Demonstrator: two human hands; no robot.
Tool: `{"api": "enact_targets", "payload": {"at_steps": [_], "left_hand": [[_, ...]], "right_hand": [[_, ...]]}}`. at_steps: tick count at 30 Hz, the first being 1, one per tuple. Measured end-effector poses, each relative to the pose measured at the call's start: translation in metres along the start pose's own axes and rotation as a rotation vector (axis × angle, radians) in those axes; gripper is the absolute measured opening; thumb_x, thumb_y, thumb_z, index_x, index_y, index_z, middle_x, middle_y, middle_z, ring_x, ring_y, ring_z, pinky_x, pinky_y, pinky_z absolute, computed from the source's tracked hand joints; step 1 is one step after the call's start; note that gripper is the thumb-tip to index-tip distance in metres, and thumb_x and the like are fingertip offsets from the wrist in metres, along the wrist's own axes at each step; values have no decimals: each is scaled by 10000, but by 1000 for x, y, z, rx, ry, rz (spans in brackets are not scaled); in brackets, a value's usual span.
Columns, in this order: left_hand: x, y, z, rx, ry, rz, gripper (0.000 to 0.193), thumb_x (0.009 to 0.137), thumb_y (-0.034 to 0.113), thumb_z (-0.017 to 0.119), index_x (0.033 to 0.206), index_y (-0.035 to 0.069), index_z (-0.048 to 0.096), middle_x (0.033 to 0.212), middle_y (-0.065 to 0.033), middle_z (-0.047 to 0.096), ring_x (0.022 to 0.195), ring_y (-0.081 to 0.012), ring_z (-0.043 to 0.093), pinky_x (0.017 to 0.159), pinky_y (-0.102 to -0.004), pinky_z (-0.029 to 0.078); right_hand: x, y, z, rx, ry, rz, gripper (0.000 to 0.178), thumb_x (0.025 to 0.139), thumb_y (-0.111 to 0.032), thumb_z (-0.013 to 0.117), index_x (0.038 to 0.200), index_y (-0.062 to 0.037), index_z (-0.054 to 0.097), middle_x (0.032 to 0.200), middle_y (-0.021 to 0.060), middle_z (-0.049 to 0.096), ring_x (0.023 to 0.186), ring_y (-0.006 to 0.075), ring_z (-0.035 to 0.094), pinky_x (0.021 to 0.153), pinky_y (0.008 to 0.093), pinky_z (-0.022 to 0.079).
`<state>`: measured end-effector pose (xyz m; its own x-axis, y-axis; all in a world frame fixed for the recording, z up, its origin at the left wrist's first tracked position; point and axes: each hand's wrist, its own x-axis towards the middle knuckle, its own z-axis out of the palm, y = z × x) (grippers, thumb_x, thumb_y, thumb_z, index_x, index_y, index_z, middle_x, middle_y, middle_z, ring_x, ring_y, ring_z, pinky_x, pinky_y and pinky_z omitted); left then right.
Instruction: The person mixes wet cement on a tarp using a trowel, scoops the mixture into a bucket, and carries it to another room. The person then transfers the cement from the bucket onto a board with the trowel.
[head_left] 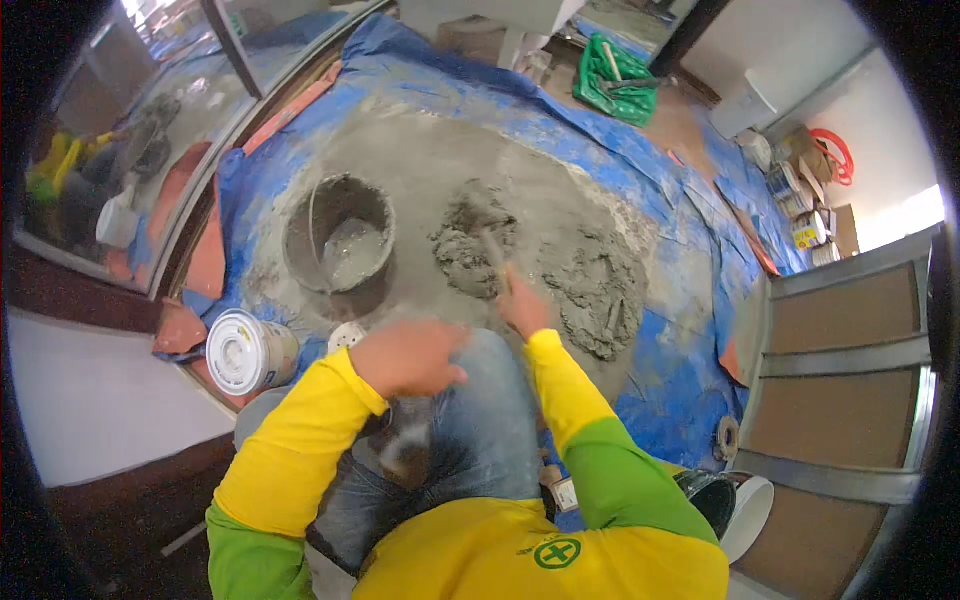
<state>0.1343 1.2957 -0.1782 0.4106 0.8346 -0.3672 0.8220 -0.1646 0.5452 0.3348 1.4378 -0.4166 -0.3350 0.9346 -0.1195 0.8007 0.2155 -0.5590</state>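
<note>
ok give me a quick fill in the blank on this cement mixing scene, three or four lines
1. The wet mortar pile lies on a ____ tarp.
2. The right hand grips a tool whose end is stuck in the ____.
3. The grey bucket stands to the ____ of that pile.
4. The sleeve above the left hand is ____ at the forearm.

Missing words: blue; mortar; left; yellow

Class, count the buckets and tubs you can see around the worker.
3: a grey bucket on the mortar patch, a white tub on its side at left, and a black-and-white bucket at lower right. Others may be hidden.
</note>
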Motion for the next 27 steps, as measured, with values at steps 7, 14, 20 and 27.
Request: {"api": "enact_targets", "payload": {"at_steps": [7, 14, 20, 27], "left_hand": [[-6, -8, -15, 23, 186, 37, 503, 814, 322, 638, 1220, 39, 548, 1105, -205, 617, 1038, -363, 579, 880, -440, 468], [-22, 17, -29, 59, 136, 45, 513, 817, 326, 645, 1231, 43, 539, 1047, -180, 626, 966, -354, 595, 847, -444, 468], [-33, 10, -18, 37, 164, 93, 527, 806, 308, 660, 1237, 38, 524, 1032, -198, 621, 947, -379, 595, 805, -448, 482], [-39, 17, -22, 74, 163, 50, 520, 811, 310, 648, 1235, 37, 518, 1053, -195, 621, 949, -381, 594, 812, -450, 480]], "right_hand": [[-32, 20, -14, 187, 0, 14, 586, 803, -223, 546, 1373, -137, 435, 1159, 223, 607, 1069, 401, 574, 935, 439, 445], [-10, 123, -127, 692, -18, 582, 246, 890, -179, 533, 1104, -59, 518, 723, 72, 552, 535, 156, 549, 412, 292, 457], [57, 147, -76, 413, -166, 709, 401, 822, -157, 589, 1163, -41, 415, 668, 80, 529, 495, 218, 537, 382, 369, 428], [34, 125, -66, 303, -476, 557, 374, 771, -132, 589, 1085, 56, 512, 832, 180, 645, 587, 264, 624, 441, 427, 480]]}}
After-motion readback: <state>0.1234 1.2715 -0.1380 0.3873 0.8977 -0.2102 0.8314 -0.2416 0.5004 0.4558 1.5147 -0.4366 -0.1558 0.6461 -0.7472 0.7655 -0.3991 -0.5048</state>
